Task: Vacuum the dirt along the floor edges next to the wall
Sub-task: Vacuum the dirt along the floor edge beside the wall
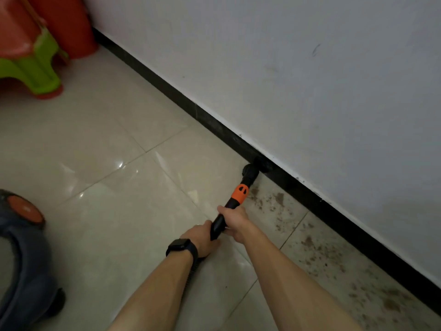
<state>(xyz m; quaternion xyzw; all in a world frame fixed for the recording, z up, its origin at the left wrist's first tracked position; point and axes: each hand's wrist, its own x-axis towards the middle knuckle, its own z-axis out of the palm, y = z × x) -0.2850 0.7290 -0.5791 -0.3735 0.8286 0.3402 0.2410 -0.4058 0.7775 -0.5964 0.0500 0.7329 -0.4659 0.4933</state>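
our left hand (202, 237) and right hand (235, 222), fingers wrapped round the vacuum tube (238, 194), nozzle (250, 170) at the black skirting (191, 108), brown dirt (310, 247) on tiles (107, 163) nearby

Left edge cuts off the vacuum body (23, 271) — nozzle (250, 172) blurs into dark skirting (338, 223).

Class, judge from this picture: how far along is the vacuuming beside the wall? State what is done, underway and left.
Done: the floor edge beyond the nozzle looks clean. Underway: left hand and right hand grip the wand, nozzle at the baseboard. Left: brown dirt nearer the person.
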